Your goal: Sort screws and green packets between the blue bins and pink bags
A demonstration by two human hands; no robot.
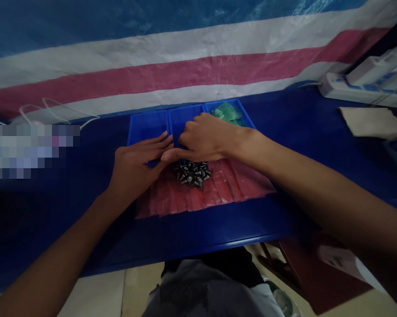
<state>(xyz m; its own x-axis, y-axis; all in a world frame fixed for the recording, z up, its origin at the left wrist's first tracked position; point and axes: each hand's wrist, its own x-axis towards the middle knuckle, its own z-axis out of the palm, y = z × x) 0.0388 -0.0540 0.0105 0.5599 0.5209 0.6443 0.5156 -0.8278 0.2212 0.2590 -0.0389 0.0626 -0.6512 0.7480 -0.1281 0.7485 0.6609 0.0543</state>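
My left hand (135, 165) rests at the front of a blue tray (148, 121), its fingers stretched out over the left compartment. Its thumb meets the thumb of my right hand (205, 138). The right fingers curl down over the middle compartment, and whatever they hold is hidden. Just below both thumbs, a pile of small metal screws (193, 174) lies on a row of overlapping red plastic bags (215, 189). Green plastic bags (228, 112) sit in the right compartment, behind my right wrist.
A striped tarp (185, 57) hangs behind the blue table (284, 110). White power strips (343, 90) and a beige piece of card or cloth (366, 121) are at the right. White cables (53, 105) run along the left. A dark red stool (317, 273) stands below the front edge.
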